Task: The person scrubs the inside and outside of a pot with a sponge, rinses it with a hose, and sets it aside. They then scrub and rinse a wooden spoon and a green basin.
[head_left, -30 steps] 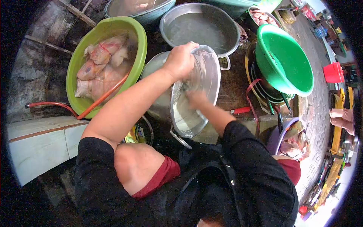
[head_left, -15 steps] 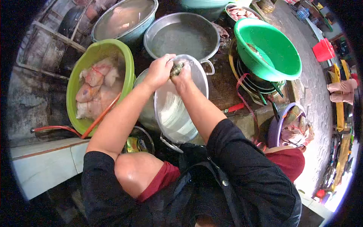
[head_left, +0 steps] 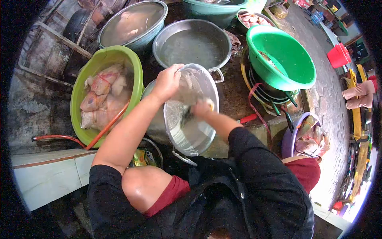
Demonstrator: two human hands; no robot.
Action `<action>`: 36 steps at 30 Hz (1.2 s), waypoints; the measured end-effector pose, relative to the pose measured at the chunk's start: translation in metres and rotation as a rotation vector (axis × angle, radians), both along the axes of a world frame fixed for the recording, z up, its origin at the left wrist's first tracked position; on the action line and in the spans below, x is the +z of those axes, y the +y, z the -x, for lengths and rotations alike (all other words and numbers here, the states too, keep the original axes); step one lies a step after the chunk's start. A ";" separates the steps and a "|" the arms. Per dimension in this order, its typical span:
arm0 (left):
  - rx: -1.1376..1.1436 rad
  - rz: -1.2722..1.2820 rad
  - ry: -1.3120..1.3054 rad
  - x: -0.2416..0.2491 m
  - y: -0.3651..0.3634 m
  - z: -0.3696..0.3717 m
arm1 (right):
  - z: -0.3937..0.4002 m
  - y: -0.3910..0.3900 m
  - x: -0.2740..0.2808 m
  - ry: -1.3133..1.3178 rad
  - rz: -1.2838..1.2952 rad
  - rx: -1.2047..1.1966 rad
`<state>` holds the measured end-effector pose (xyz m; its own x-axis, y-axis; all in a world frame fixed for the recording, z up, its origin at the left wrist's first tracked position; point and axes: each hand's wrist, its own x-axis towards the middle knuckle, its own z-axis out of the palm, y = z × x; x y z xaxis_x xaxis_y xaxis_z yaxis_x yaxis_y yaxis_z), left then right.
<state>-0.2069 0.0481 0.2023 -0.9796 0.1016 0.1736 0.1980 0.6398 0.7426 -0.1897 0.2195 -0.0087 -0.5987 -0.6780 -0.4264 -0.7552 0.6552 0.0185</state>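
Note:
A silvery metal pot (head_left: 187,139) with two loop handles is tilted towards me, its mouth facing up. My left hand (head_left: 169,81) is closed over its far left rim. Inside the pot is my right hand (head_left: 203,107), smeared by motion, against the inner wall. A dark scouring pad (head_left: 186,114) shows as a blur at its fingers. Cloudy whitish streaks cover the pot's inside.
A green-yellow tub (head_left: 137,67) of fish pieces stands left, an orange hose (head_left: 107,125) across it. Beyond the pot is a grey basin (head_left: 159,44) of water. Right are a green basin (head_left: 294,51), a red-handled tool (head_left: 248,118) and a purple tub (head_left: 287,139) of fish.
My right hand has moved from beside the left hand at the far rim down into the pot, taking the greenish scouring pad. My left hand stays at the rim.

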 end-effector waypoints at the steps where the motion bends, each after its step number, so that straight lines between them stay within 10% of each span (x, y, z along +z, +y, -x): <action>1: 0.019 -0.029 -0.008 -0.001 -0.001 0.000 | 0.022 0.001 0.006 0.310 0.090 0.005; 7: 0.054 -0.018 -0.061 0.001 -0.002 -0.005 | 0.073 -0.045 0.106 0.553 0.353 0.463; 10: 0.036 -0.037 -0.086 -0.001 -0.002 -0.010 | 0.065 -0.049 0.056 0.766 0.290 0.188; 14: -0.061 -0.080 -0.049 0.000 -0.006 -0.007 | -0.018 -0.032 -0.019 0.033 -0.080 -0.082; 18: -0.006 -0.135 -0.088 -0.004 0.000 -0.005 | -0.089 -0.049 0.035 -0.824 0.395 -0.093; 24: 0.070 -0.053 0.107 -0.031 0.019 0.010 | -0.058 -0.004 0.148 -1.778 1.290 -0.969; 36: 0.312 0.148 -0.055 -0.017 0.149 -0.039 | -0.031 0.183 0.206 -1.332 2.035 -0.914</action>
<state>-0.1683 0.1976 0.1848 -0.9748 -0.1845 0.1254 -0.0622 0.7644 0.6417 -0.1592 0.4025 0.1978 -0.9028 -0.4030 -0.1505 0.3988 -0.6529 -0.6440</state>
